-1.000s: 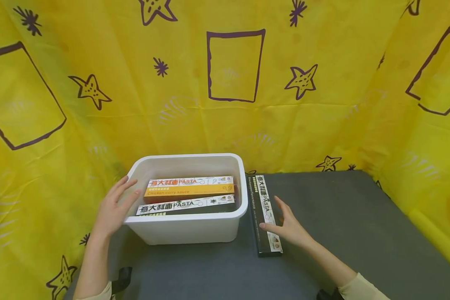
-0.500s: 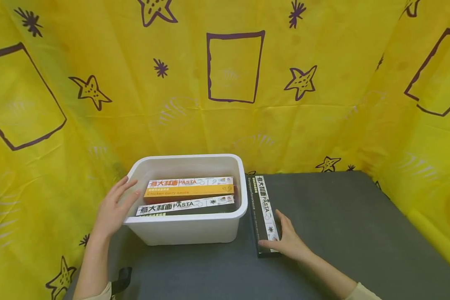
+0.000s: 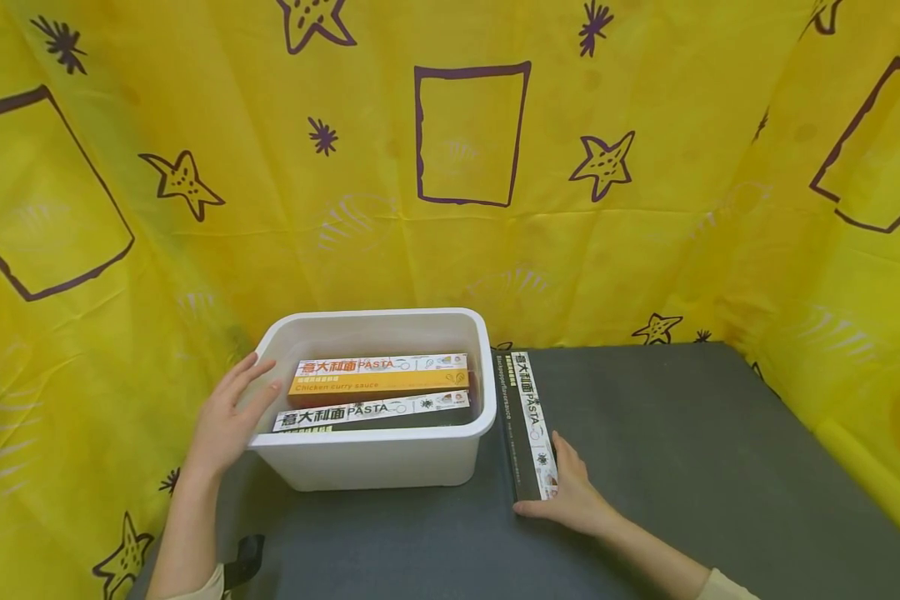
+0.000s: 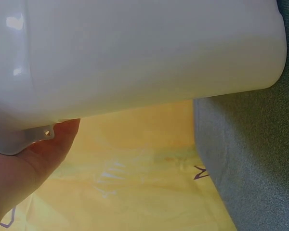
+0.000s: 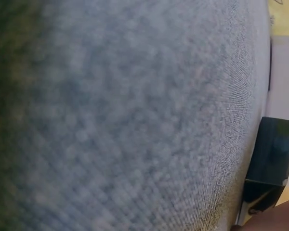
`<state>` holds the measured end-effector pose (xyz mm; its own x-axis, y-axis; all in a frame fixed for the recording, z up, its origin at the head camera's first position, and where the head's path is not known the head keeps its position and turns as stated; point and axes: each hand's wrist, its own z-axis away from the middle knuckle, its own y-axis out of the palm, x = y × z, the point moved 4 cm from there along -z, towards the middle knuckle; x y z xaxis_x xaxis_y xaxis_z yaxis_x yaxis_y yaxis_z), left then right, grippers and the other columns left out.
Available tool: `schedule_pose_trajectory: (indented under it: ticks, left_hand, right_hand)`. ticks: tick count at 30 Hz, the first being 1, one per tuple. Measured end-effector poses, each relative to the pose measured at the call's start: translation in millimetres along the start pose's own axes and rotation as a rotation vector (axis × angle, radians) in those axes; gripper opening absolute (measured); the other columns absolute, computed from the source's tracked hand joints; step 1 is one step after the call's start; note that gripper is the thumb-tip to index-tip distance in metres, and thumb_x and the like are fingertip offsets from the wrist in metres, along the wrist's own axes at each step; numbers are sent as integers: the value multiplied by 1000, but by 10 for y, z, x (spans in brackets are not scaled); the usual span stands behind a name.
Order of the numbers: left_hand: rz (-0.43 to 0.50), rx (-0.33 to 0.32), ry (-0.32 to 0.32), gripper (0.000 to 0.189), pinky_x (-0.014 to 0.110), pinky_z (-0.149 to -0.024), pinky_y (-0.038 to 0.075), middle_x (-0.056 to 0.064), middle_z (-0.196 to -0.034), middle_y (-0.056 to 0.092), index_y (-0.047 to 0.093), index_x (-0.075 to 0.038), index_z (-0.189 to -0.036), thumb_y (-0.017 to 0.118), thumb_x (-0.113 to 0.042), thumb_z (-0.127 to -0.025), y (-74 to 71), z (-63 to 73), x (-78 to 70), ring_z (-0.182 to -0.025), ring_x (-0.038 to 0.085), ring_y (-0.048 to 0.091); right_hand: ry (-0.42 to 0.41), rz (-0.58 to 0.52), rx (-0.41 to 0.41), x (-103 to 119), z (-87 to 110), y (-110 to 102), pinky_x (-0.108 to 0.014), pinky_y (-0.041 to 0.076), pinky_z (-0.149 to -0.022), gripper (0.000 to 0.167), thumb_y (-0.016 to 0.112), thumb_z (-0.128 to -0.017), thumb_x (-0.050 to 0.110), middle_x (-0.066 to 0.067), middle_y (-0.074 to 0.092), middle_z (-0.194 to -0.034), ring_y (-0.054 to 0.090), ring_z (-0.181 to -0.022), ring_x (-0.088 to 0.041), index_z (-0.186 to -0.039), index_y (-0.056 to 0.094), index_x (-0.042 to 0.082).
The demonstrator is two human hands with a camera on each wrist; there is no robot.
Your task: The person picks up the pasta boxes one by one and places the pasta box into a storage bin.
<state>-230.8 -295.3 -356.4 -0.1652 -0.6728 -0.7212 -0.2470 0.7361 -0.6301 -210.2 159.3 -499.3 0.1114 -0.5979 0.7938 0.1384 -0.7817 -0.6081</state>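
In the head view, my left hand (image 3: 221,417) rests on the left rim of a white plastic tub (image 3: 375,462), fingers fairly straight, thumb over the inside. The left wrist view has part of that hand (image 4: 33,166) against the rim's outer edge. Two pasta boxes lie in the tub: an orange-and-white one (image 3: 378,377) and a black-and-white one (image 3: 375,410). Another black-and-white pasta box (image 3: 528,421) lies lengthwise right of the tub. My right hand (image 3: 576,498) holds its near end, thumb at the near left corner, fingers along the right side.
A dark grey cloth (image 3: 667,442) covers the table. Yellow printed fabric (image 3: 465,250) hangs behind and at both sides, close to the tub's back. A black strap (image 3: 243,560) is on the left wrist.
My right hand has come down and nearer along the box to its near end, thumb now at the near left corner. The left hand, tub and boxes look unmoved.
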Motion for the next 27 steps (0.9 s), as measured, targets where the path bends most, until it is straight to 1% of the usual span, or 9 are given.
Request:
schedule_pose_trajectory:
  ticks: [4,8,15,23,27]
  left_hand:
    - [0,-3,-3,54,77,-101,14,17,-157,27,49,-6,-142,53,-38,-99,2,5,0,-141,50,20]
    - [2,-4,-3,54,77,-101,14,18,-157,27,49,-5,-143,53,-37,-99,5,4,4,-140,50,20]
    - [3,5,-9,54,77,-101,14,18,-157,26,48,-5,-143,53,-36,-100,8,-6,14,-140,50,20]
    - [2,2,-4,53,77,-101,14,18,-157,27,49,-5,-143,53,-36,-100,10,-9,13,-140,50,21]
    - [4,-2,7,52,76,-101,14,19,-156,28,49,-4,-142,53,-35,-100,11,-8,10,-140,50,21]
  right_hand:
    - [-27,18,10,-8,0,24,-68,18,-108,135,92,-56,39,-32,18,-152,15,-137,-52,-149,8,-11]
    - [-46,9,15,-4,5,45,-68,13,-108,137,92,-54,38,-33,17,-151,12,-137,-53,-148,7,-14]
    - [-42,-1,25,0,13,68,-68,13,-109,139,92,-55,35,-34,17,-152,11,-137,-53,-149,3,-14]
    - [-68,10,-8,31,18,76,-68,14,-108,139,93,-53,36,-35,22,-148,15,-135,-54,-147,5,-15]
    - [-54,13,-9,20,11,85,-67,16,-108,139,92,-54,38,-33,23,-149,16,-135,-53,-148,5,-14]
